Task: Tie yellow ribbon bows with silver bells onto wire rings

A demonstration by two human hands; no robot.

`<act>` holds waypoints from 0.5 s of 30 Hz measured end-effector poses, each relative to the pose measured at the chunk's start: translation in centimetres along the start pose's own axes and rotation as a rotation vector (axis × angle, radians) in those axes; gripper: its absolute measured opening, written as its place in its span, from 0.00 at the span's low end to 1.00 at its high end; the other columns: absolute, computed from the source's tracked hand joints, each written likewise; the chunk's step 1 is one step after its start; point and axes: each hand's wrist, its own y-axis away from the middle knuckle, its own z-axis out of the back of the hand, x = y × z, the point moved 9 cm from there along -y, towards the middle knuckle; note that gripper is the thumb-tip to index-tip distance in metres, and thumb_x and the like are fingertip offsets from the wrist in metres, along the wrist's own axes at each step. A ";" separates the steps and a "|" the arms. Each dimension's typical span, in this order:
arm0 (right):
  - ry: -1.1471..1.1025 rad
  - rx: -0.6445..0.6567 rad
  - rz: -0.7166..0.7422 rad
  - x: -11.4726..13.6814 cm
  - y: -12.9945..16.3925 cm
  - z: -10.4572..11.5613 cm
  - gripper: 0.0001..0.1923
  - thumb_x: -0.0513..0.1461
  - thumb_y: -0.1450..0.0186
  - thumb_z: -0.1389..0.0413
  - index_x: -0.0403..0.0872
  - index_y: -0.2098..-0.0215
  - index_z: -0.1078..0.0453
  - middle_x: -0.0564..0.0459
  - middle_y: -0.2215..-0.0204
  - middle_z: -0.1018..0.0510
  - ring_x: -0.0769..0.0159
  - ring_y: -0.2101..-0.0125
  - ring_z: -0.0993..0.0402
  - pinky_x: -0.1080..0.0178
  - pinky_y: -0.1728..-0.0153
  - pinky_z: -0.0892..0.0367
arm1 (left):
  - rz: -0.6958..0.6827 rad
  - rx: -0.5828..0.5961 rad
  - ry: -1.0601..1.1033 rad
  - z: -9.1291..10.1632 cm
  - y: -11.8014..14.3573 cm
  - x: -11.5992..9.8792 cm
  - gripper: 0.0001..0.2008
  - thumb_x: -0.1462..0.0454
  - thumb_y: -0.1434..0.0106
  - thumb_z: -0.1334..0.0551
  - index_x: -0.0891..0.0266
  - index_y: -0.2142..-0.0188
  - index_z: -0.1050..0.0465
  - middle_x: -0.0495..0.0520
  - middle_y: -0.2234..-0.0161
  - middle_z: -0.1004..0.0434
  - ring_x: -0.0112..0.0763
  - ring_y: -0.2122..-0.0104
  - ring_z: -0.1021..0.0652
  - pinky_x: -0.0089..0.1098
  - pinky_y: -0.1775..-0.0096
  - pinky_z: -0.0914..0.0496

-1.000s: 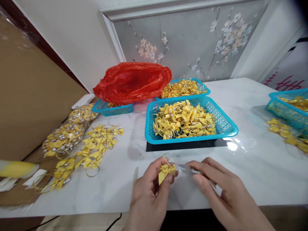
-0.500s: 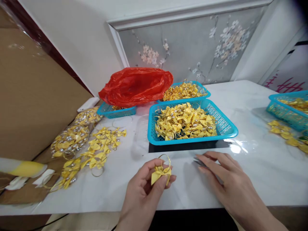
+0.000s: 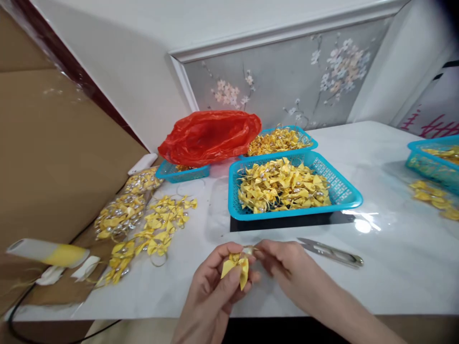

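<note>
Between the thumb and fingers of my left hand is a yellow ribbon bow. The fingertips of my right hand are pinched together at the upper right of the bow, on its thin gold cord. A small pale spot, perhaps a pearl, shows beside those fingertips. Thread snips lie on the white table just beyond my right hand, not touching it. Ahead of both hands stands a blue basket heaped with similar yellow bows.
More bows with pearls lie loose at the left, beside filled clear bags and a white-and-yellow tube. A red plastic bag covers part of another blue basket. A further basket stands at the right.
My right hand has let go of the snips, which now lie on the table. It has moved left to the bow's cord. The bow remains in my left hand.
</note>
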 end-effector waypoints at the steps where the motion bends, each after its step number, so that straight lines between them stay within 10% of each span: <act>1: 0.054 -0.039 -0.016 -0.6 0.3 0.7 0.14 0.32 0.32 0.54 0.47 0.69 0.28 0.54 0.76 0.21 0.64 0.74 0.23 0.67 0.72 0.34 | -0.023 0.000 -0.006 0.2 0.0 -0.2 0.11 0.62 0.45 0.26 0.60 0.62 0.20 0.51 0.67 0.17 0.27 0.69 0.18 0.20 0.66 0.25; 7: 0.236 -0.218 -0.094 -3.2 2.3 4.1 0.16 0.45 0.28 0.55 0.49 0.62 0.27 0.52 0.77 0.22 0.59 0.79 0.24 0.64 0.78 0.36 | -0.201 -0.120 -0.167 1.0 0.9 -1.8 0.20 0.59 0.42 0.29 0.56 0.52 0.30 0.51 0.67 0.15 0.32 0.69 0.16 0.26 0.64 0.24; 11: 0.011 -0.105 -0.095 -1.5 2.6 3.2 0.20 0.51 0.26 0.57 0.50 0.58 0.28 0.54 0.74 0.25 0.66 0.78 0.30 0.68 0.78 0.35 | -0.356 -0.182 -0.427 1.0 1.5 -2.6 0.28 0.63 0.37 0.33 0.51 0.40 0.41 0.49 0.63 0.14 0.32 0.66 0.16 0.30 0.59 0.23; 15: -0.246 -0.014 -0.145 0.1 2.3 2.5 0.26 0.58 0.29 0.56 0.48 0.56 0.29 0.53 0.70 0.28 0.69 0.75 0.36 0.70 0.80 0.40 | -0.785 -0.171 -0.985 -0.4 2.8 -4.6 0.27 0.71 0.34 0.39 0.50 0.38 0.39 0.50 0.56 0.14 0.34 0.58 0.16 0.32 0.56 0.23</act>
